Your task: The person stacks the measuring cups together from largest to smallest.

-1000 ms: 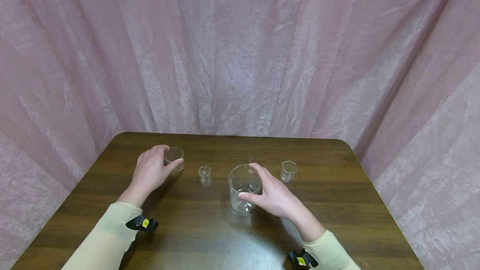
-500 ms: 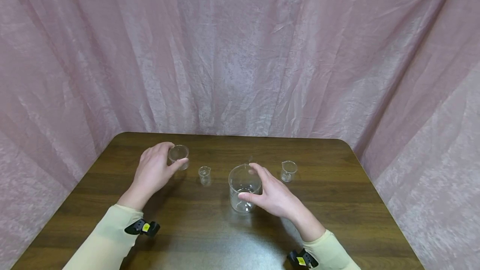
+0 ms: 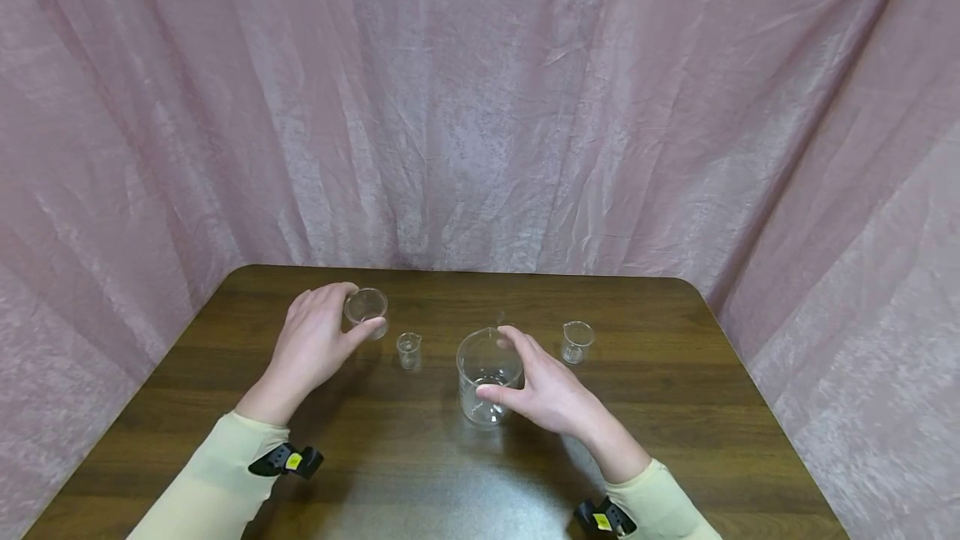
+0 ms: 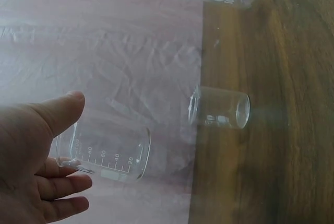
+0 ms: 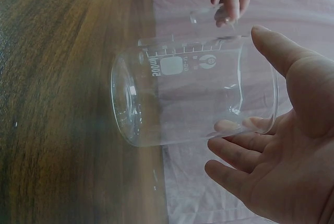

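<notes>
Two hands, one beaker each. Left hand [image 3: 315, 344]: grip partly spread, holding the graduated beaker [image 4: 117, 153] near its rim, thumb on the near side, fingers on the far side. That beaker is roughly upright and appears raised off the surface [image 3: 405, 473]; the high hold presumably leaves base and scale unobstructed. Right hand [image 3: 553, 390]: grip wide, round the upper part of the 500 ml beaker [image 5: 193, 98], which stands upright on the surface. The broad span suits the broader glass; judged as steadying rather than lifting. Pressure of either grip: cannot tell.

Smallest beaker [image 3: 409, 351] stands upright between the two held ones, just beside the raised one in the head view. Another small beaker [image 3: 577, 342] stands upright beyond the right hand's fingers, to the right; the spacing probably limits knocks between glasses. Outermost: pink curtain [image 3: 480, 107] behind the surface's far edge.
</notes>
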A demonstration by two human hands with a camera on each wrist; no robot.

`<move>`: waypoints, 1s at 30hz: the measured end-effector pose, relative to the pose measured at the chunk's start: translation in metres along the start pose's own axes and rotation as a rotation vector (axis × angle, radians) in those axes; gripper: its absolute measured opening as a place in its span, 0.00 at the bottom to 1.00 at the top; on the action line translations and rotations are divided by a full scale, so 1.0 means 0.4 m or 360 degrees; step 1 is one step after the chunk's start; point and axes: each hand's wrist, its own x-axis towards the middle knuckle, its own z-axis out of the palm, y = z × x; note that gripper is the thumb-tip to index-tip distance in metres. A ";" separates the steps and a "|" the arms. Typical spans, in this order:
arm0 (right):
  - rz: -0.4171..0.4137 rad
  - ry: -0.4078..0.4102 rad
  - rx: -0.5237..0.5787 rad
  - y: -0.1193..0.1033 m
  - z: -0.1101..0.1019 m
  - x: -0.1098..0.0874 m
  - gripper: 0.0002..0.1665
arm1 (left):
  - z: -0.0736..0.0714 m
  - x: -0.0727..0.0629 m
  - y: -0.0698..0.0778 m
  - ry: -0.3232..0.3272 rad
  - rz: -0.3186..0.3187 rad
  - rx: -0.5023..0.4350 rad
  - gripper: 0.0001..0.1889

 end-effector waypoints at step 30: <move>0.0001 -0.0011 0.0011 -0.004 -0.005 -0.002 0.58 | -0.012 0.001 0.077 0.0003 0.0147 -0.0033 0.33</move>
